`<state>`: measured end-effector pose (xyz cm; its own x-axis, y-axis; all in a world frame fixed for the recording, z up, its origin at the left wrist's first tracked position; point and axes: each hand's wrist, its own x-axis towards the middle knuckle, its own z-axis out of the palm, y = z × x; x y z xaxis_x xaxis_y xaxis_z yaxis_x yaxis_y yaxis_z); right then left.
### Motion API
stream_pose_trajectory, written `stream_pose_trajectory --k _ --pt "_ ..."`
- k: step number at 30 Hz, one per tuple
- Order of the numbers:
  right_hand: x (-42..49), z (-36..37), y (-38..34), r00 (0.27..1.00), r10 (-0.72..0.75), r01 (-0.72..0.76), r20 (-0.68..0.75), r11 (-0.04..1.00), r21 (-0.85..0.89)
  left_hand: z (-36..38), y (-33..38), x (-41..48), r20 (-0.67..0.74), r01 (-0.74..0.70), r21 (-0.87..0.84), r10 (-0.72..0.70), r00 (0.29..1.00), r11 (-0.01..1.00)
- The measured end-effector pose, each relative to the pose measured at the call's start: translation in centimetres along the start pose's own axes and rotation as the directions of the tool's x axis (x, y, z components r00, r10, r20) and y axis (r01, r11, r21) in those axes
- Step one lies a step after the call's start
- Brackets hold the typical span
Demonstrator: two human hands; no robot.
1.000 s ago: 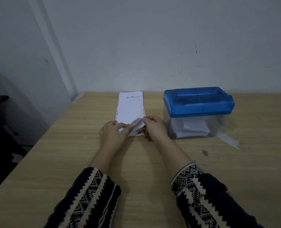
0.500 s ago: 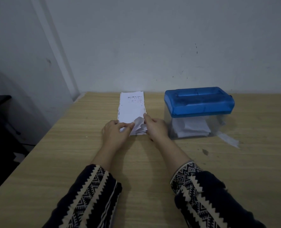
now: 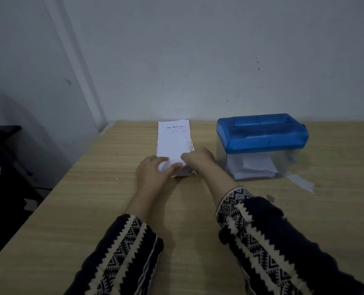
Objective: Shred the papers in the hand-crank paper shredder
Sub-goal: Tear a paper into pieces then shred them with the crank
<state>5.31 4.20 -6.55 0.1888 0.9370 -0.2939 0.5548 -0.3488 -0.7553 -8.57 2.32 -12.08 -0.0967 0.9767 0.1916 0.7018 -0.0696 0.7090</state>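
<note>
Mostly white paper stack [image 3: 173,143], print far end, ragged rt edge

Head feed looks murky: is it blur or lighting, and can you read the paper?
Head view: dim, flat light; right hand slightly motion-blurred at the paper stack; the stack's print too small to read; shredder reasonably sharp.
</note>
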Motion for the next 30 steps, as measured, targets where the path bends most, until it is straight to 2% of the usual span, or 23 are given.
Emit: stream_pose_trajectory --k 2,5,8,10,12,14,16,19,21,22,25,27,30 --pt "0.1 -0.1 -0.2 0.996 -0.066 0.06 -0.058 0.994 -0.087 -0.2 0.0 0.1 -0.094 -0.034 -0.123 0.022 0.995 0.992" --pt "-0.5 -1.0 -0.7 0.969 -0.202 0.208 -0.146 0.978 0.028 -0.8 0.9 -0.2 -0.211 0.035 -0.37 -0.121 0.97 0.928" --pt "-1.4 -2.6 -1.7 0.93 -0.301 0.341 -0.21 0.921 0.187 -1.1 1.1 -0.2 -0.182 0.148 -0.59 -0.309 0.933 0.794" --pt "-2.3 -3.8 -2.5 0.913 -0.329 0.393 -0.243 0.87 0.298 -1.5 1.3 0.0 -0.13 0.205 -0.637 -0.365 0.922 0.743" --pt "-3.4 -5.1 -3.2 0.895 -0.347 0.435 -0.28 0.819 0.374 -1.6 2.4 0.0 -0.123 0.202 -0.633 -0.354 0.927 0.748" --pt "-4.3 -6.2 -3.6 0.854 -0.377 0.499 -0.358 0.788 0.361 -1.8 4.5 -0.5 -0.173 0.145 -0.668 -0.341 0.924 0.73" --pt "-5.0 -7.3 -3.7 0.786 -0.435 0.58 -0.439 0.765 0.28 -2.4 6.9 -0.7 -0.188 0.067 -0.752 -0.311 0.931 0.656" --pt "-5.5 -9.0 -3.3 0.718 -0.492 0.617 -0.491 0.777 0.124 -3.9 9.6 0.8 -0.064 0.025 -0.832 -0.14 0.988 0.555" --pt "-5.6 -10.3 -2.4 0.744 -0.482 0.605 -0.464 0.78 0.159 -4.8 11.1 1.7 0.03 0.054 -0.852 -0.054 0.998 0.521" --pt "-5.6 -10.9 -2.0 0.789 -0.452 0.579 -0.415 0.773 0.259 -4.9 11.6 2.0 0.077 0.081 -0.857 -0.03 0.997 0.508" --pt "-5.5 -13.3 -0.9 0.936 -0.325 0.34 -0.136 0.73 0.592 -4.4 12.8 2.2 0.17 0.143 -0.872 0.016 0.985 0.469" --pt "-5.1 -14.9 -0.2 0.955 -0.295 0.207 0.014 0.703 0.681 -3.9 13.7 2.0 0.182 0.142 -0.867 0.038 0.983 0.477" --pt "-4.7 -17.3 0.4 0.924 -0.37 0.223 0.094 0.725 0.652 -3.5 15.6 1.4 0.173 0.108 -0.831 0.069 0.982 0.546"
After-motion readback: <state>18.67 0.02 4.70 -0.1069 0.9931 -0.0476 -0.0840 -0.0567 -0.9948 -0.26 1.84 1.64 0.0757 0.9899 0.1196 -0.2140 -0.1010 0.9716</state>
